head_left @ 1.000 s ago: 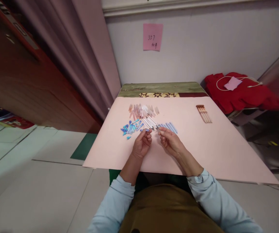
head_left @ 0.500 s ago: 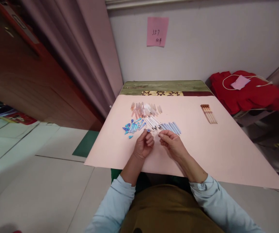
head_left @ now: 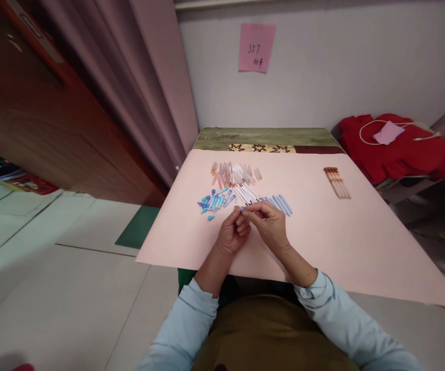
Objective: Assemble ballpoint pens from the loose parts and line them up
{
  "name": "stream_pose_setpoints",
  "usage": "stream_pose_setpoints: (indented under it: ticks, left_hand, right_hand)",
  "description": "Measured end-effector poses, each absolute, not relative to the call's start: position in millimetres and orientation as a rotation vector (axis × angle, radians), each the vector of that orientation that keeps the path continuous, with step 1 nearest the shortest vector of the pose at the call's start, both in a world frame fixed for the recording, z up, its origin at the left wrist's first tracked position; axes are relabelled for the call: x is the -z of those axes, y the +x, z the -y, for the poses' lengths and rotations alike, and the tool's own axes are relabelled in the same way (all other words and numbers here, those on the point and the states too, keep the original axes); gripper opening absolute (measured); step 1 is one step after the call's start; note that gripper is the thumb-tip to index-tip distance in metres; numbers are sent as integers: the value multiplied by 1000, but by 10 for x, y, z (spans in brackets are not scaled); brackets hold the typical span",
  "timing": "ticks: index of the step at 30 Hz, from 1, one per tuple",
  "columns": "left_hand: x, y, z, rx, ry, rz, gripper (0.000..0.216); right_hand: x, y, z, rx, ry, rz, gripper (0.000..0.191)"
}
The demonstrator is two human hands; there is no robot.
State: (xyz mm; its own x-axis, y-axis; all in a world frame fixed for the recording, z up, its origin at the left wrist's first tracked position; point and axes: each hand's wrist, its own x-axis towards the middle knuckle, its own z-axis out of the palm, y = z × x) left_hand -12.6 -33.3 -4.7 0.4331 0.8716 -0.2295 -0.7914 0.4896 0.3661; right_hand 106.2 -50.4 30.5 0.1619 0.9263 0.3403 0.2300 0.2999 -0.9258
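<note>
My left hand (head_left: pixel 233 232) is closed in a pinch around a small blue pen part (head_left: pixel 242 209), much of it hidden by the fingers. Fingertips of my right hand (head_left: pixel 269 222) meet at that part, pinching something too small to make out. Just beyond the hands lie white pen refills (head_left: pixel 247 195) with dark tips. To their right sits a row of blue pen barrels (head_left: pixel 283 204). Blue and turquoise pen pieces (head_left: pixel 217 201) are heaped on the left, with one turquoise piece (head_left: pixel 211 218) apart from them. Farther back are pinkish and clear pen parts (head_left: pixel 224 176).
Several brown-topped pens (head_left: pixel 337 183) lie side by side at the right of the pink-covered table (head_left: pixel 323 242). Red cloth (head_left: pixel 380 154) with a white cable is beyond the right edge. A wall with a pink note (head_left: pixel 257 47) stands behind; a wooden door (head_left: pixel 71 139) is at left.
My right hand has moved left and its fingertips now meet the blue pen part at my left hand. The view has shifted slightly.
</note>
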Motion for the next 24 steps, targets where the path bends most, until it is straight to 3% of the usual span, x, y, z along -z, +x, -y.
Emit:
stream_pose_setpoints:
  ticks: [13, 24]
  left_hand:
    - [45, -169, 347, -1032, 193, -357, 22]
    - [-11, -170, 391, -1097, 213, -411, 11]
  right_hand:
    - [-294, 1088, 542, -742, -1216, 1363, 18]
    - [-62, 1690, 698, -709, -1426, 1124, 29]
